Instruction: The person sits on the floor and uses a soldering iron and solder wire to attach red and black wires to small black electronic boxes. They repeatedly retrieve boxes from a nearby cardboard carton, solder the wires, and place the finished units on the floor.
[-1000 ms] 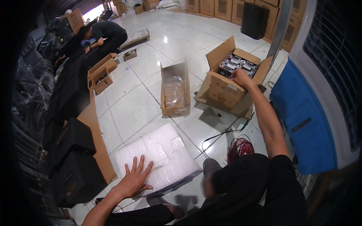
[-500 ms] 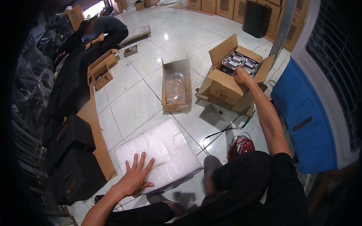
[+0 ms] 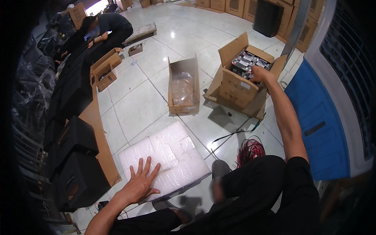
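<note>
My left hand (image 3: 139,186) lies flat with fingers spread on a white foam block (image 3: 172,147) wrapped in clear film, on the floor before me. Out to the right, my right hand (image 3: 261,74) reaches over the near side of an open cardboard box (image 3: 237,88). Its fingers are bent down at the packed contents, small dark boxes (image 3: 244,62) with silvery, shiny tops. My fingertips are partly hidden there, so what they grip cannot be made out. The box stands on a flat brown board (image 3: 256,111), its far and right flaps raised.
A long open carton (image 3: 184,111) holds clear plastic bags. Red and black wires (image 3: 250,152) lie by my foot. Black speaker cabinets (image 3: 80,180) line the left, where another person (image 3: 111,29) bends over. A blue and grey cooler (image 3: 319,125) stands close on my right.
My right hand has shifted slightly right and further over the box's near side. The near flap, which stuck out before, now hangs down against the box. My left hand stays put.
</note>
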Demonstrator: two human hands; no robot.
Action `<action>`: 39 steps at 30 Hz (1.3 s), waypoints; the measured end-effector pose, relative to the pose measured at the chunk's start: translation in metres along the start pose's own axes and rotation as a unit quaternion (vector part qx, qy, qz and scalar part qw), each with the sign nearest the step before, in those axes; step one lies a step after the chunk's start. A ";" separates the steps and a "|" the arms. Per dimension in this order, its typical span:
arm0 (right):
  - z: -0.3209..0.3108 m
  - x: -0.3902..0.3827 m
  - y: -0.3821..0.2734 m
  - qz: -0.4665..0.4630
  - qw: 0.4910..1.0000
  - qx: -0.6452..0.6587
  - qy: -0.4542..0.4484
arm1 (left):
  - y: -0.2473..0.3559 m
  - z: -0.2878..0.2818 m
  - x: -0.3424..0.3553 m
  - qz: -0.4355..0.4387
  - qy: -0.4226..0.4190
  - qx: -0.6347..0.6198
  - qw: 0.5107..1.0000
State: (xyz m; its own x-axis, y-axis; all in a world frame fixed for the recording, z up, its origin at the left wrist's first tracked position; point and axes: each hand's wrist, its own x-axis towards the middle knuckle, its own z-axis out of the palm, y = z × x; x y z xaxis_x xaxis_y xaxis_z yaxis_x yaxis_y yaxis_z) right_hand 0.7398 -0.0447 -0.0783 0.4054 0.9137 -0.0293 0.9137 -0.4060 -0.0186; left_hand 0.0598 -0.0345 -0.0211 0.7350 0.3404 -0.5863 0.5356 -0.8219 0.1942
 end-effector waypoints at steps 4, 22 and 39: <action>-0.003 0.003 0.001 -0.012 1.000 0.026 -0.010 | 0.000 0.001 -0.001 0.008 0.018 -0.005 1.000; -0.003 -0.014 -0.010 -0.123 0.991 0.045 0.031 | -0.001 0.003 -0.001 0.007 0.022 -0.011 1.000; -0.018 0.016 -0.046 -0.154 0.988 0.012 -0.005 | 0.000 0.000 -0.001 0.011 0.013 -0.013 1.000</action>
State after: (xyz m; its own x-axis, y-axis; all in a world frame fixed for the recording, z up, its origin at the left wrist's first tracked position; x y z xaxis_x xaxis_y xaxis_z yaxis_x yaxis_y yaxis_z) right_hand 0.7048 -0.0109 -0.0602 0.1088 0.9936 -0.0285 0.9926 -0.1102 -0.0512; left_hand 0.0593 -0.0349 -0.0203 0.7576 0.3345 -0.5605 0.5291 -0.8176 0.2271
